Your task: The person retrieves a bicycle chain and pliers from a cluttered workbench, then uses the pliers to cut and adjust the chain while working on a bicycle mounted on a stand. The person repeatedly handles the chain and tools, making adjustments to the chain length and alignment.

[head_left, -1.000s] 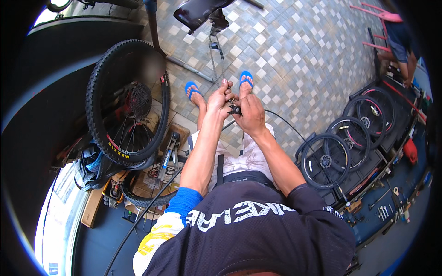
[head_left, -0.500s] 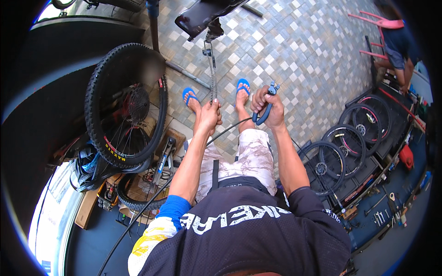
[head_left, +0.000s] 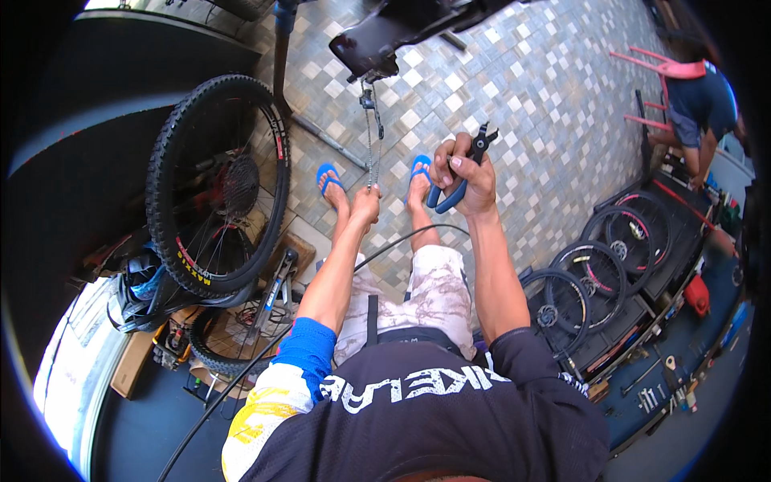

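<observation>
A bicycle chain [head_left: 370, 153] hangs in a loop from the dark bike frame [head_left: 365, 48] at the top. My left hand [head_left: 365, 206] is closed around the chain's lower end. To the right of it, my right hand [head_left: 468, 175] grips a pair of blue-handled pliers [head_left: 481, 143]. Their black jaws point up and away, apart from the chain, while the handles stick out below my fingers. Above the loop, a small derailleur part [head_left: 368, 100] shows around the chain. What my left fingertips pinch exactly is hidden.
A large wheel [head_left: 165, 201] with a knobby tyre stands on the left. Several wheels [head_left: 590, 269] lean at the right by a dark bench with hand tools [head_left: 652, 396]. A person [head_left: 697, 96] bends beside a pink stand at far right. A black cable [head_left: 241, 373] crosses below my left arm.
My right hand has turned the pliers, bringing their jaws more upright and into view. The bike frame and chain sit slightly lower and farther right in view. The left hand keeps its hold.
</observation>
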`<state>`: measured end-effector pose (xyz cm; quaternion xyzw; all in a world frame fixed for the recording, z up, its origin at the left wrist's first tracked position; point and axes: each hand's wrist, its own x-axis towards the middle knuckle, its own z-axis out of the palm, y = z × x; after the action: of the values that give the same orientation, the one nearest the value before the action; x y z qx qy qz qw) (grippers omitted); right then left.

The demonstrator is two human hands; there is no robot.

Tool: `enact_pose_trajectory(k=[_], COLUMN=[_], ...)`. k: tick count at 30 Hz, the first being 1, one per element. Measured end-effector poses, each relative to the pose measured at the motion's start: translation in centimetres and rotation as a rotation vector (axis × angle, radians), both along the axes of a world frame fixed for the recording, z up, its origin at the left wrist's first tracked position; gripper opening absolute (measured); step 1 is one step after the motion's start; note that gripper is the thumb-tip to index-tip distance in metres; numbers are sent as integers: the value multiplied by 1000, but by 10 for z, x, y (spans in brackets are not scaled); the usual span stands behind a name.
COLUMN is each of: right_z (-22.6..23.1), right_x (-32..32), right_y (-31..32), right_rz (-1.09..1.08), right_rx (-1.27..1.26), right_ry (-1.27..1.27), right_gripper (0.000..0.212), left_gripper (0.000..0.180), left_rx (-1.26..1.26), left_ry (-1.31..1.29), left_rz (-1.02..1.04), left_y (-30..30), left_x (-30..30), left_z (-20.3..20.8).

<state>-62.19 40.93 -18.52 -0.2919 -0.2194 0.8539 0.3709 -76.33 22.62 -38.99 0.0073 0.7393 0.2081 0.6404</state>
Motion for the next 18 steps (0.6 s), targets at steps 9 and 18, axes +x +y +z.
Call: enact_pose_trajectory(k=[9,18], right_z=[-42,-78], right_x=[0,-27], right_y=[7,-3], right_rz=[134,242], right_rx=[100,70], right_ry=[-246,-328], right_gripper=[27,19], left_gripper=[43,41], left_rx=[-69,-66], left_ry=[117,259], left_rz=[-230,-297], left_y=[47,56], left_x=[2,-26], left_z=[-62,-137])
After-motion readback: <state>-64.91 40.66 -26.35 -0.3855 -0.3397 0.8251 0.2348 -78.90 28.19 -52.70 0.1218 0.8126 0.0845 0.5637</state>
